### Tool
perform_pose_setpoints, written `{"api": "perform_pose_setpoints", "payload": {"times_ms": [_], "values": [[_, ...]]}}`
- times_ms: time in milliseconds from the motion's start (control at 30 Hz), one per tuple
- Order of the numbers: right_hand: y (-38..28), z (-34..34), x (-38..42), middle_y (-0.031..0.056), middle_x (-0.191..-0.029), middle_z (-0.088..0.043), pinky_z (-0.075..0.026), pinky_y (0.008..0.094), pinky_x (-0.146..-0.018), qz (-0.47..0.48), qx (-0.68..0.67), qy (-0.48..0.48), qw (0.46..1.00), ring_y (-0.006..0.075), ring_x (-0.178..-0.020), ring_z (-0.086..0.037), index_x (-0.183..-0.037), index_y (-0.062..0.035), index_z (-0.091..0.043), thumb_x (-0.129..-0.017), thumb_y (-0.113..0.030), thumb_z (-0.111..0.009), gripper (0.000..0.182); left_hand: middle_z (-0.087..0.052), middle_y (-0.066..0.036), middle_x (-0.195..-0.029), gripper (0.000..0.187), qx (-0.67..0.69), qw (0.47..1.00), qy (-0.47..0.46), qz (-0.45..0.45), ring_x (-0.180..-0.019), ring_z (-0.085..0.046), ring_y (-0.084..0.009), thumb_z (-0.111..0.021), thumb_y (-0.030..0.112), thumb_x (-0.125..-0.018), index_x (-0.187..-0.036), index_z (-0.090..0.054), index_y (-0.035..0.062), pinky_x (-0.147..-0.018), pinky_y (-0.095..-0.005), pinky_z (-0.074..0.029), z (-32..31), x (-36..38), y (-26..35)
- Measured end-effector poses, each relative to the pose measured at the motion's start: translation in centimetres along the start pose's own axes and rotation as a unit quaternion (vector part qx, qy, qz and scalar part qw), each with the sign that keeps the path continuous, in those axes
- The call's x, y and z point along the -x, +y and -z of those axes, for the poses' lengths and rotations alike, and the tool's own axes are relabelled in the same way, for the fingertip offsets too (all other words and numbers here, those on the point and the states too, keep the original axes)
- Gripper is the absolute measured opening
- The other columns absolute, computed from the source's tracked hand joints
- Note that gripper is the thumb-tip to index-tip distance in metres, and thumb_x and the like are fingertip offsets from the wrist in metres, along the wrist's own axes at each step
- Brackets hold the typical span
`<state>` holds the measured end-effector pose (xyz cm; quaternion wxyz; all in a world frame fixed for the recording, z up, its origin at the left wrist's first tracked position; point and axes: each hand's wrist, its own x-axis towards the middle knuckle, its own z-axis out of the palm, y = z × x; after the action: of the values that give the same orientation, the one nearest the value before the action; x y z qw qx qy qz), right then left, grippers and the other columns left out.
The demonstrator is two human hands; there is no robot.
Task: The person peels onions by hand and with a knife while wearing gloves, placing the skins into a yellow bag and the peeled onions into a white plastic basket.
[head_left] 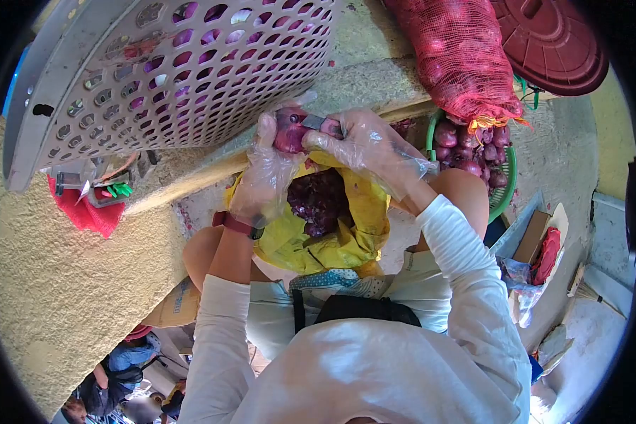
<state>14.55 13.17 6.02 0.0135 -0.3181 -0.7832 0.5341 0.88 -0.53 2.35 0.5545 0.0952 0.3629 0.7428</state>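
A clear plastic glove covers my left hand (267,173), whose fingers are closed round a red onion (288,133). My right hand (374,147), gloved the same way, grips a small knife (314,122) with its short blade against the onion. Both hands are close together above a yellow bag (279,244) between my knees. Dark purple onion skins (318,205) lie inside the bag.
A large perforated crate (212,85) with onions stands on the ledge (374,88) at upper left. A red mesh sack (459,56) hangs over a green basket (509,180) of red onions. A dark red lid (551,42) lies behind. People (124,360) are at lower left.
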Motion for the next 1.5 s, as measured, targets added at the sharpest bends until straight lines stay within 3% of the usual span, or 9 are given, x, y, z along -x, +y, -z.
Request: {"api": "perform_pose_setpoints", "payload": {"times_ms": [67, 500, 567, 700, 900, 967, 1267, 1400, 1500], "values": [[0.0, -0.1, -0.2, 0.0061, -0.061, -0.065, -0.048, 0.0350, -0.059, -0.012, 0.050, 0.003, 0.999, 0.0180, -0.055, -0.057, -0.074, -0.0083, -0.073, -0.086, -0.060, -0.076, 0.053, -0.060, -0.008, -0.128, 0.060, -0.020, 1.000, -0.012, 0.007, -0.120, -0.059, -0.0215, -0.055, 0.058, -0.101, -0.135, -0.054, 0.0088, -0.111, -0.0413, -0.046, -0.7, 0.4, 0.3], [0.4, -0.2, 0.2, 0.0084, -0.061, -0.067, -0.052, 0.0387, -0.060, 0.049, 0.118, 0.022, 0.992, 0.0242, -0.057, -0.065, -0.069, -0.0112, -0.075, -0.085, -0.070, -0.068, 0.061, -0.064, -0.006, -0.119, 0.056, -0.072, 0.996, 0.047, -0.001, -0.113, -0.061, -0.0201, -0.053, 0.059, -0.103, -0.127, -0.058, 0.0091, -0.106, -0.0390, -0.048, -1.0, 0.5, 0.5], [0.9, -0.1, 0.1, 0.0102, -0.064, -0.069, -0.053, 0.0412, -0.060, 0.138, 0.203, 0.056, 0.968, 0.0282, -0.059, -0.067, -0.070, -0.0130, -0.075, -0.082, -0.073, -0.069, 0.061, -0.063, -0.006, -0.117, 0.055, -0.057, 0.998, 0.029, 0.010, -0.113, -0.061, -0.0205, -0.055, 0.058, -0.102, -0.127, -0.058, 0.0091, -0.105, -0.0390, -0.048, -1.3, 0.6, 0.9], [0.4, 0.7, 0.4, 0.0112, -0.066, -0.069, -0.054, 0.0422, -0.062, 0.195, 0.251, 0.045, 0.947, 0.0305, -0.062, -0.068, -0.070, -0.0127, -0.074, -0.079, -0.075, -0.070, 0.063, -0.066, -0.010, -0.114, 0.056, -0.011, 0.998, 0.052, 0.020, -0.103, -0.067, -0.0235, -0.053, 0.053, -0.104, -0.126, -0.059, 0.0018, -0.096, -0.0388, -0.056, -1.2, 0.7, 0.7], [1.1, 0.8, 0.0, 0.0129, -0.069, -0.069, -0.056, 0.0442, -0.068, 0.201, 0.268, 0.083, 0.939, 0.0340, -0.068, -0.070, -0.081, -0.0110, -0.074, -0.077, -0.078, -0.069, 0.067, -0.063, -0.010, -0.117, 0.059, 0.004, 0.998, 0.027, 0.064, -0.104, -0.065, -0.0227, -0.054, 0.058, -0.102, -0.129, -0.058, 0.0050, -0.089, -0.0378, -0.055, -0.3, 0.1, 0.7], [0.8, 0.9, -0.1, 0.0150, -0.075, -0.070, -0.056, 0.0443, -0.071, 0.174, 0.288, 0.090, 0.937, 0.0349, -0.076, -0.071, -0.088, -0.0109, -0.075, -0.073, -0.078, -0.072, 0.069, -0.063, -0.012, -0.115, 0.059, 0.003, 0.996, 0.070, 0.064, -0.103, -0.065, -0.0238, -0.054, 0.058, -0.103, -0.125, -0.058, 0.0041, -0.085, -0.0385, -0.056, -0.8, 0.0, 0.9], [-0.3, 1.4, 0.2, 0.0189, -0.085, -0.072, -0.056, 0.0455, -0.079, 0.116, 0.189, 0.096, 0.970, 0.0379, -0.085, -0.071, -0.091, -0.0066, -0.074, -0.071, -0.069, -0.079, 0.066, -0.064, -0.014, -0.111, 0.055, 0.055, 0.993, 0.064, 0.083, -0.105, -0.066, -0.0252, -0.062, 0.053, -0.100, -0.118, -0.058, 0.0011, -0.090, -0.0399, -0.057, -0.6, 0.1, 0.6], [0.4, 1.1, 0.0, 0.0195, -0.085, -0.072, -0.055, 0.0461, -0.079, 0.147, 0.180, 0.071, 0.970, 0.0380, -0.086, -0.071, -0.094, -0.0068, -0.075, -0.072, -0.069, -0.079, 0.066, -0.065, -0.014, -0.109, 0.054, 0.072, 0.988, 0.105, 0.091, -0.102, -0.065, -0.0257, -0.062, 0.051, -0.101, -0.118, -0.058, 0.0010, -0.092, -0.0414, -0.057, -1.5, 0.1, 0.7], [0.6, 0.7, 0.1, 0.0196, -0.086, -0.072, -0.055, 0.0463, -0.078, 0.152, 0.205, 0.069, 0.964, 0.0379, -0.086, -0.071, -0.094, -0.0070, -0.075, -0.074, -0.068, -0.078, 0.065, -0.069, -0.020, -0.115, 0.059, 0.022, 0.996, 0.053, 0.072, -0.108, -0.068, -0.0287, -0.061, 0.055, -0.099, -0.117, -0.061, -0.0015, -0.100, -0.0462, -0.057, -0.1, -0.4, 0.0]]}}
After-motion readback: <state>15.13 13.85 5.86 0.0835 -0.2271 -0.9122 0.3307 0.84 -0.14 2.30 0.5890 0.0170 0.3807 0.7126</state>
